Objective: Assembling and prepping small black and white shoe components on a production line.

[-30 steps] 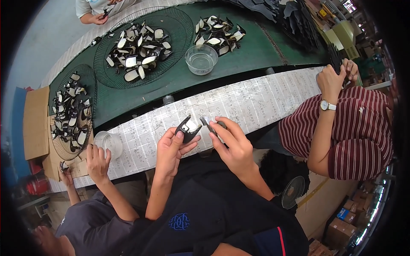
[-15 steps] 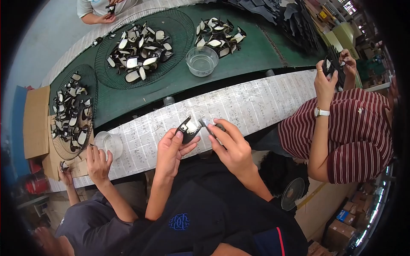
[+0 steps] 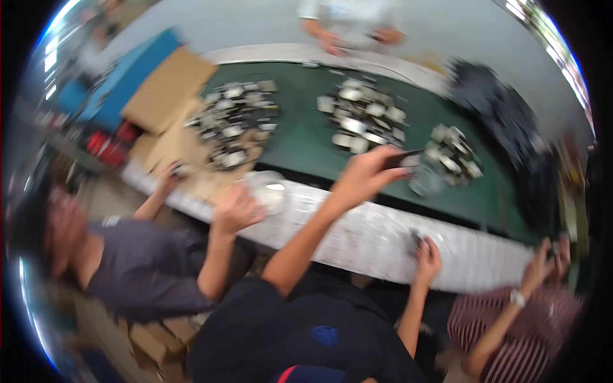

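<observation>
My left hand [image 3: 367,175] is stretched out over the table, pinching a flat black shoe piece [image 3: 403,158]. That piece is just above and beside a clear round plastic tub [image 3: 426,182] and close to a small pile of black-and-white shoe pieces [image 3: 456,156]. Lower and to the right, my right hand [image 3: 428,258] is closed over the white-covered bench edge [image 3: 364,239]. A small dark object [image 3: 417,240] sticks out from its fingertips. Motion blur hides what kind it is.
Two bigger piles of shoe pieces [image 3: 364,115] [image 3: 233,124] lie on the green table [image 3: 297,137]. A second clear tub [image 3: 269,191] stands by a co-worker's hand [image 3: 236,207] on the left. Another person [image 3: 533,271] works at the right, one more [image 3: 351,29] across the table. Dark sheets [image 3: 498,102] are heaped at the right.
The view has swung left. My hands, close together before, are now apart: the left has moved forward with the black piece to the tub and small pile, while the right stays nearer the bench edge.
</observation>
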Demonstrator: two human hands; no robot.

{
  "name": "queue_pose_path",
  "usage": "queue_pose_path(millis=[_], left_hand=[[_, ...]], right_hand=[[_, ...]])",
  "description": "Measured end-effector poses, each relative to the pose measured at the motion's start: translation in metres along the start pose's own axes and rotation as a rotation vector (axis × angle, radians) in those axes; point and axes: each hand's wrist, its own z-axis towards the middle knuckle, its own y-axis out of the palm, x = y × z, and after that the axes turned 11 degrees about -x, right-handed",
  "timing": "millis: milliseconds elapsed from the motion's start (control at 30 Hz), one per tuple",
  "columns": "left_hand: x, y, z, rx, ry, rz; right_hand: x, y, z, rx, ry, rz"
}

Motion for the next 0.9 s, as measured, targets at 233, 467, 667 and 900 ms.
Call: queue_pose_path(millis=[233, 467, 667, 900], left_hand=[[-0.031, 0.001, 0.058, 0.345, 0.016, 0.895], [-0.079, 0.100, -0.108, -1.204, -0.161, -0.222], [-0.182, 0.152, -0.201, -1.260, -0.434, 0.335], [-0.190, 0.120, -0.227, -0.888, -0.150, 1.436]], right_hand=[[0.031, -0.012, 0.004, 0.059, -0.062, 0.124], [0.021, -0.009, 0.006, 0.045, -0.051, 0.197], [0.021, -0.017, 0.003, 0.069, -0.098, 0.269], [0.040, -0.024, 0.005, 0.069, -0.142, 0.271]])
